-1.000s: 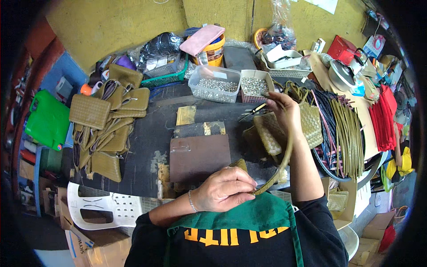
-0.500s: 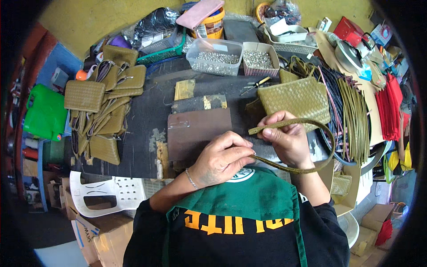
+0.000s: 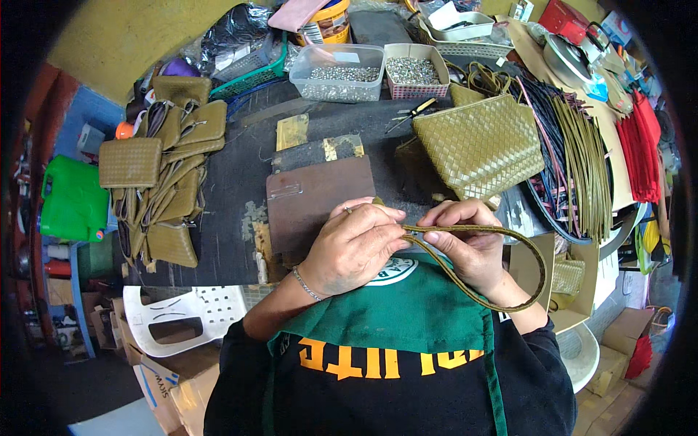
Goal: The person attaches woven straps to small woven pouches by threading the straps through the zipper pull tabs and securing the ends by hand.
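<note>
A narrow olive-green strap [image 3: 543,269] is bent into a loop in front of me. My left hand [image 3: 354,245] is closed, pinching the strap where its two strands come together; a short olive tip shows above that hand. With thumb and fingers, my right hand [image 3: 471,251] grips the upper strand, close to the left fingertips. The loop curves out to the right, past my right wrist. Both hands are over the table's near edge, beside a flat brown board [image 3: 320,190]. Beyond the right hand lie woven olive pouches [image 3: 480,142].
Small olive pouches with straps [image 3: 131,163] are piled at left. Farther back are a clear tub [image 3: 338,91] and a basket [image 3: 414,91] of small metal pieces. A black-and-yellow tool [image 3: 418,110] lies nearer. Bundled olive strips [image 3: 582,174] hang at right. A white chair [image 3: 182,316] stands left.
The strap's free end has moved from my right hand into the left, closing the loop. My hands have come closer together. The whole view has shifted slightly.
</note>
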{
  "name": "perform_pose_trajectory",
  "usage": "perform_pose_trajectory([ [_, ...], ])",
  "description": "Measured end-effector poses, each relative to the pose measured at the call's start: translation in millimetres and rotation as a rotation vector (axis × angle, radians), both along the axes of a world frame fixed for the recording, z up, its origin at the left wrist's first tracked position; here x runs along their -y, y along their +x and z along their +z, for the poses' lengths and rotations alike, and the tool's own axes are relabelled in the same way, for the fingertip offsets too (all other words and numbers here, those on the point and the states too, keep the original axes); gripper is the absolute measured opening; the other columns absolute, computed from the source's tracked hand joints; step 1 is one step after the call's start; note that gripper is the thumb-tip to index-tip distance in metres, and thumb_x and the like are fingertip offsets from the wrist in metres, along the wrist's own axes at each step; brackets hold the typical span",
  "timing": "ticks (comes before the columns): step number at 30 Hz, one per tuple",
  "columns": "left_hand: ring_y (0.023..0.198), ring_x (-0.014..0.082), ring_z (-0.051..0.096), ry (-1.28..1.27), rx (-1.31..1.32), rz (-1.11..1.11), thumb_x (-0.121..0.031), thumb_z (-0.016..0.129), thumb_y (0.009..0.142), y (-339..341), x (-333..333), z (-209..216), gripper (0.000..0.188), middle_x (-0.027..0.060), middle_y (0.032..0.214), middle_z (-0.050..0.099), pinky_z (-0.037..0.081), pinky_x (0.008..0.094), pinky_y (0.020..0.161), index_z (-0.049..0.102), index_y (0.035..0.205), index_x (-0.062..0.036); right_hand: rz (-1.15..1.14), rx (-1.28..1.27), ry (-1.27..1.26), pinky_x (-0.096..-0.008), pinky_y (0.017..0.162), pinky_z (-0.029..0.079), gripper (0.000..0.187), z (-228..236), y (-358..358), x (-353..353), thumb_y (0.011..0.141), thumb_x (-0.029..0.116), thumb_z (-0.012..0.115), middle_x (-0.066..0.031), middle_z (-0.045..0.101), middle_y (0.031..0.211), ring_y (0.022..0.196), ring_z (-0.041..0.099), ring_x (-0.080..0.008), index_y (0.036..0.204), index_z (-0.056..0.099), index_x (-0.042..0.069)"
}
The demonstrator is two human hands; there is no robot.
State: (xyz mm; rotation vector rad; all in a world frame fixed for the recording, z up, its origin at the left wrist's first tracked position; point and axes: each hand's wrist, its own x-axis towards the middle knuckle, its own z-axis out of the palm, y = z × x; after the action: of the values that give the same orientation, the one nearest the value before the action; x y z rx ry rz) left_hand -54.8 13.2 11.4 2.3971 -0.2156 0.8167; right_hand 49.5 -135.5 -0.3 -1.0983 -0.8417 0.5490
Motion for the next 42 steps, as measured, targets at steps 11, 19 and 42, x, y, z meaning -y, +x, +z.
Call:
perform_pose_trajectory([
  [11, 0.078, 0.0172, 0.056, 0.007, 0.028, -0.050, -0.011, 0.069, 0.061, 2, -4, -9, 0.020, 0.0046, 0.084, 0.056, 0.045, 0.0320, 0.074, 0.057, 0.076, -0.0032, 0.036, 0.055, 0.032, -0.0260, 0.071, 0.044, 0.014, -6, 1, -1, 0.075, -0.002, 0.057, -0.0127, 0.057, 0.085, 0.080, 0.054, -0.0157, 0.083, 0.046, 0.000],
  [19, 0.076, 0.0199, 0.055, -0.065, 0.017, -0.014, -0.010, 0.069, 0.061, 3, -3, -8, 0.020, 0.0063, 0.083, 0.055, 0.045, 0.0289, 0.068, 0.057, 0.075, -0.0022, 0.133, -0.298, 0.011, -0.0247, 0.075, 0.044, 0.020, -6, 0, -2, 0.078, -0.003, 0.053, -0.0125, 0.055, 0.090, 0.085, 0.054, -0.0136, 0.092, 0.040, 0.003],
  [42, 0.077, 0.0190, 0.053, 0.011, -0.082, -0.109, -0.010, 0.065, 0.065, 6, -4, -5, 0.030, 0.0054, 0.083, 0.051, 0.042, 0.0301, 0.071, 0.055, 0.092, -0.0010, -0.153, 0.325, 0.155, -0.0266, 0.066, 0.045, 0.028, -22, -4, -12, 0.069, -0.006, 0.062, -0.0131, 0.054, 0.085, 0.076, 0.055, -0.0187, 0.088, 0.042, 0.001],
])
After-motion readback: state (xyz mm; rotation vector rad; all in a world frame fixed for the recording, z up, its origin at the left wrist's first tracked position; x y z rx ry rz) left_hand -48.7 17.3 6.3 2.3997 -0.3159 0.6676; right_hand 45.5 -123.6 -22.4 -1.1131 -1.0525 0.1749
